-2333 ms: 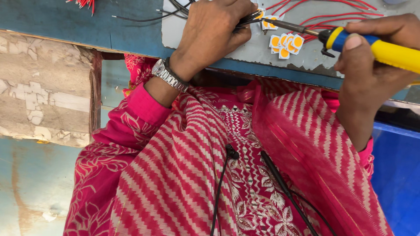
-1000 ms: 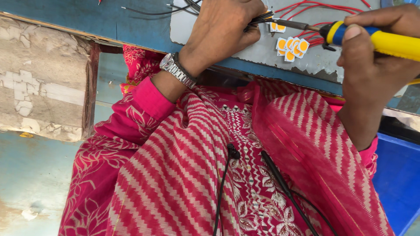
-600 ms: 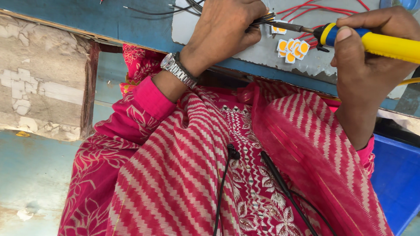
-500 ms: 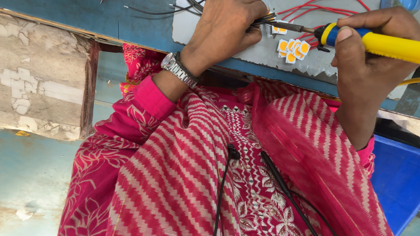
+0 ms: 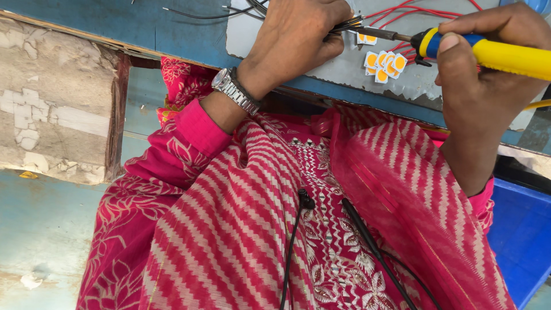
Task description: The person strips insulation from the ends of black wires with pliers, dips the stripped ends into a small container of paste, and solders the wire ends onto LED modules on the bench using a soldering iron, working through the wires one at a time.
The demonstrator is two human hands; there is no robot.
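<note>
My left hand (image 5: 298, 37) rests on a grey work plate (image 5: 344, 66) at the top of the view, fingers closed on a thin bunch of dark wires (image 5: 347, 24). My right hand (image 5: 488, 63) grips a yellow and blue soldering iron (image 5: 493, 51), its metal tip pointing left toward the wire ends. Just below the tip lies a small white square chip with a yellow centre (image 5: 366, 39). A cluster of several similar chips (image 5: 385, 64) lies to its lower right. Red wires (image 5: 413, 11) run across the plate behind the iron.
The plate sits on a blue bench edge (image 5: 172, 34). A worn white block (image 5: 51, 103) stands at the left. A blue plastic bin (image 5: 525, 235) is at the lower right. Black cords (image 5: 293, 247) hang over my red striped clothing. A metal watch (image 5: 235, 89) is on my left wrist.
The view has drifted slightly; both hands hold their grips. The iron's tip has edged closer to the wire ends and the single chip.
</note>
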